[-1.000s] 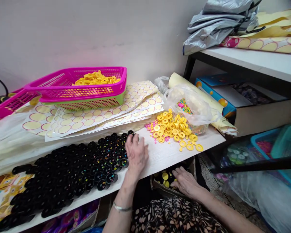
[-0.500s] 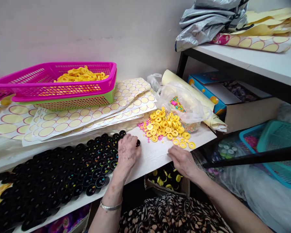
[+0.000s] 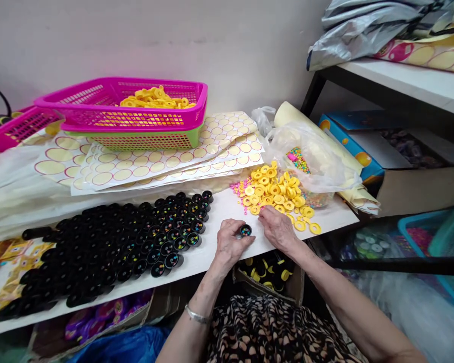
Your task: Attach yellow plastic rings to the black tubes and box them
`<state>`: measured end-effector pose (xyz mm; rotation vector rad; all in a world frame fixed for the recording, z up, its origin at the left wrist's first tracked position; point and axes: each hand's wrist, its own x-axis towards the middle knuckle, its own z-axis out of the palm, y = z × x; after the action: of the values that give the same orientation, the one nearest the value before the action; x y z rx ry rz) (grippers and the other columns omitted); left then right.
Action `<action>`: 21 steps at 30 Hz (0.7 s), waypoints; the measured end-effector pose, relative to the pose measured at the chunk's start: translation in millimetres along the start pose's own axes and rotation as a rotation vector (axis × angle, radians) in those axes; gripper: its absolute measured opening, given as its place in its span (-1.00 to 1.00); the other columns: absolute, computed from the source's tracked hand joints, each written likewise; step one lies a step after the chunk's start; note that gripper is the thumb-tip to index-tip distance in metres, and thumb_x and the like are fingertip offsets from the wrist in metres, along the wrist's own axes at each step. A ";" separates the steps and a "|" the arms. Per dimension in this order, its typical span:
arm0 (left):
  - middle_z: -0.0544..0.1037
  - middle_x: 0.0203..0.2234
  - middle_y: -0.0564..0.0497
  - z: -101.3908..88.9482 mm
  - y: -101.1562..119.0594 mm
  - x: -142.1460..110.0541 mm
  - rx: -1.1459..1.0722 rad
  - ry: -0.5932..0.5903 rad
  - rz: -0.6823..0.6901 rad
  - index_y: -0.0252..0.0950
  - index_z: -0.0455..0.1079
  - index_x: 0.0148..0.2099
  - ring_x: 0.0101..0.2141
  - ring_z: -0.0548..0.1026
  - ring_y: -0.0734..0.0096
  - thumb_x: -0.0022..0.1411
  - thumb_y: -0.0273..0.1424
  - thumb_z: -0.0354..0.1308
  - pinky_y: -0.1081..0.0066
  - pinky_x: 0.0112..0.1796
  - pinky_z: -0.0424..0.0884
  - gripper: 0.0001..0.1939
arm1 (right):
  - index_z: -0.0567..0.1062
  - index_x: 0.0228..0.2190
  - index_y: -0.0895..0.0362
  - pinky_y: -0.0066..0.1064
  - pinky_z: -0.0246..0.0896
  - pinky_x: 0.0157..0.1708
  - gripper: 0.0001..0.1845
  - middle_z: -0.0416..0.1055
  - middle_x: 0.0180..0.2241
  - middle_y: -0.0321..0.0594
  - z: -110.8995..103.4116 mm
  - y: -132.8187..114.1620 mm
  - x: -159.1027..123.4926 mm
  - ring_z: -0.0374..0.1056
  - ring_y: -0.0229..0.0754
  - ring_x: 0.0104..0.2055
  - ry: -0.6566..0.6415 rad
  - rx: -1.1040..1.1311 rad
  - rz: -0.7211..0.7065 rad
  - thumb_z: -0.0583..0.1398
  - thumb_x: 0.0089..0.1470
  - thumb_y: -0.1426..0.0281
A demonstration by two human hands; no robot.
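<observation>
A white board (image 3: 212,254) carries a broad field of black cups (image 3: 109,247), then a heap of yellow rings (image 3: 276,194). Her left hand (image 3: 230,244) pinches one small black cup (image 3: 245,231) near the board's front edge; her right hand (image 3: 278,229), fingers curled, touches the heap's near edge.

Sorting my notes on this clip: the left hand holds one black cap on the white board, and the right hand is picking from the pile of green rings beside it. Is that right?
One detail is off: the rings are yellow, not green. The head view shows the left hand holding one black cap on the white board, and the right hand at the pile's edge.
</observation>
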<state>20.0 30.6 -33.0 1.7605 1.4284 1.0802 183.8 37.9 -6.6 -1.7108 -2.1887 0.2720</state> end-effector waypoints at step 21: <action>0.43 -0.48 0.04 1.0 -0.5 -4.3 0.042 -0.027 0.077 -0.25 0.45 -0.35 -0.29 0.33 0.34 -0.08 -0.44 0.21 0.37 -0.25 0.31 -0.85 | 0.41 -0.50 0.16 -0.41 0.03 -0.37 -0.76 0.26 -0.48 -0.22 -3.4 -24.1 1.9 0.15 -0.23 -0.37 -0.055 0.281 -0.288 -0.01 0.10 0.50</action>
<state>20.3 26.6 -34.7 1.8660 1.3866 1.0686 163.1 33.4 5.5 -1.2379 -2.2737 0.5269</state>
